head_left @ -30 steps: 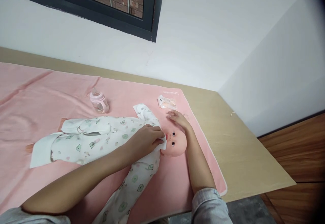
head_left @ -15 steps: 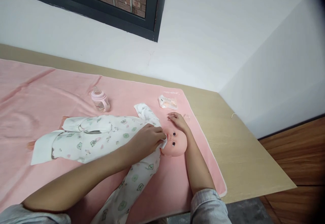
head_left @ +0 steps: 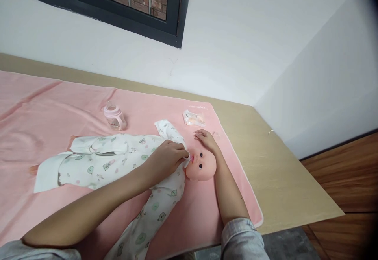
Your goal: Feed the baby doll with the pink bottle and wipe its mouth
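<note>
A baby doll [head_left: 203, 169] lies on its back, its bare head to the right, in white pajamas [head_left: 118, 161] with a green and pink print. Pinched in the fingers of my left hand [head_left: 169, 153] is a small white wipe [head_left: 187, 159], held at the doll's chin just below the mouth. Part of the wipe is hidden by my fingers. My right hand [head_left: 206, 139] rests beyond the doll's head with its fingers loosely extended and nothing in them. My right forearm lies alongside the top of the head.
A pink blanket [head_left: 26, 110] with a few folds covers much of the wooden table [head_left: 283, 181]. Behind the doll stands a pink-topped baby bottle [head_left: 114, 117]. A small clear packet [head_left: 193, 118] lies near the blanket's far right corner. The wall and window are behind.
My left hand has drawn the wipe slightly down from the mouth toward the chin, so the lips show more. My right hand stays beside the head. The view has shifted slightly.
</note>
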Demonstrator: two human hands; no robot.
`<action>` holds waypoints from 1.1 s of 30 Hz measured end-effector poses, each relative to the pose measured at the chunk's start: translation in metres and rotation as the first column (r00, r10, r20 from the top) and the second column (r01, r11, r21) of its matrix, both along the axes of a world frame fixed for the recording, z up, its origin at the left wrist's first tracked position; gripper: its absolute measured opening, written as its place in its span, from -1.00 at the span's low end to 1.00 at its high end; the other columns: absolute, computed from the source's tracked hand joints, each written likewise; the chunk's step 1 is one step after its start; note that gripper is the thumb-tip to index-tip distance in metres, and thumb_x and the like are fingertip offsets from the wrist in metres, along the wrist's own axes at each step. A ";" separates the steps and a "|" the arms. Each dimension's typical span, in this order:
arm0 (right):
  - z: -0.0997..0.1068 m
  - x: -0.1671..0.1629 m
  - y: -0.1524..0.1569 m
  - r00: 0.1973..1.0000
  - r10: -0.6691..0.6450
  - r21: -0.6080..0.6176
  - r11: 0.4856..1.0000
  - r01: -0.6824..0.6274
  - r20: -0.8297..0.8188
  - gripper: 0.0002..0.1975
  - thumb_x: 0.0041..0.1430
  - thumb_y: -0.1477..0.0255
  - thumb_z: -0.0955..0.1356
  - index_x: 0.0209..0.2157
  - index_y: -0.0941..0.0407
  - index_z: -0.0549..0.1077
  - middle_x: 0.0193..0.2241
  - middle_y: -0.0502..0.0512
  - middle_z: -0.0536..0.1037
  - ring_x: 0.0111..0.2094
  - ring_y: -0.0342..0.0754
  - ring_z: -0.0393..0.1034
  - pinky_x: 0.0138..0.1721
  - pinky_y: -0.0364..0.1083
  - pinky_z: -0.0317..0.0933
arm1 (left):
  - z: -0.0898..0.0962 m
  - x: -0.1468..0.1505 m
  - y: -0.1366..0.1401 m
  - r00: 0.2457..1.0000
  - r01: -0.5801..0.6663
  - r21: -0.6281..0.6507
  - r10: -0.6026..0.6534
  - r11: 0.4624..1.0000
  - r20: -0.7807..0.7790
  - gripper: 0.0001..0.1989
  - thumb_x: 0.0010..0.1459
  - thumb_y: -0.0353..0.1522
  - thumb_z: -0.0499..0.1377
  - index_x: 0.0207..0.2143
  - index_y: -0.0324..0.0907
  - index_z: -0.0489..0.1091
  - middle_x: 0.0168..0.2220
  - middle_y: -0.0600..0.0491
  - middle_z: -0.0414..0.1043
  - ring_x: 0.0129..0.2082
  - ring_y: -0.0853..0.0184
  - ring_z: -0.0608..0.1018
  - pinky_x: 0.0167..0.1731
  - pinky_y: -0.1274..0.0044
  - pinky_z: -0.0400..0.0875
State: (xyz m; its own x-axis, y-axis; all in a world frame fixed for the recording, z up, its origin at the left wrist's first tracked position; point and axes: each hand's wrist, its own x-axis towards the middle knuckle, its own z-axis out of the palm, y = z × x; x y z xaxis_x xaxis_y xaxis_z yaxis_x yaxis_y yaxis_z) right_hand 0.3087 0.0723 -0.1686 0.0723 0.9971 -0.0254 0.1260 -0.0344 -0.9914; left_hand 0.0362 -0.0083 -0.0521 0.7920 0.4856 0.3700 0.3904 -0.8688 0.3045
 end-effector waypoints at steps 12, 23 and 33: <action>0.005 -0.003 -0.003 0.999 -0.027 -0.024 0.999 0.027 -0.025 -0.76 0.03 0.36 0.41 -0.24 0.15 0.48 -0.29 0.12 0.58 -0.31 -0.14 0.49 -0.08 -0.08 0.36 | -0.002 0.000 0.000 0.998 -0.066 0.107 0.066 0.992 0.000 -0.73 0.19 -0.62 0.06 -0.30 -0.17 0.51 -0.31 0.06 0.51 -0.34 0.27 0.50 -0.19 0.38 0.35; 0.008 -0.005 -0.004 0.999 -0.041 -0.031 0.999 0.040 -0.010 -0.81 0.06 0.40 0.39 -0.25 0.15 0.48 -0.30 0.11 0.59 -0.32 -0.15 0.49 -0.10 -0.09 0.37 | -0.004 0.003 0.002 0.997 -0.080 0.136 0.081 0.987 -0.005 -0.68 0.16 -0.64 0.05 -0.27 -0.15 0.51 -0.28 0.03 0.50 -0.32 0.26 0.48 -0.24 0.41 0.34; 0.002 -0.003 -0.002 0.999 -0.030 -0.007 1.000 0.030 -0.016 -0.80 0.06 0.39 0.37 -0.25 0.17 0.48 -0.32 0.12 0.57 -0.31 -0.13 0.49 -0.07 -0.06 0.37 | -0.009 0.006 0.004 0.998 -0.064 0.104 0.063 0.992 0.009 -0.67 0.18 -0.64 0.02 -0.17 -0.16 0.47 -0.26 0.00 0.48 -0.25 0.22 0.47 -0.20 0.39 0.34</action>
State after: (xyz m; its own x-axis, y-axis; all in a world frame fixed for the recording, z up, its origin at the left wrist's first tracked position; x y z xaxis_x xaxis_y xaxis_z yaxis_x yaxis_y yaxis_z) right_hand 0.3060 0.0706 -0.1665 0.1020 0.9942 -0.0340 0.1086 -0.0451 -0.9931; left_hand 0.0427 -0.0046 -0.0610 0.7586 0.4932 0.4258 0.4443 -0.8695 0.2156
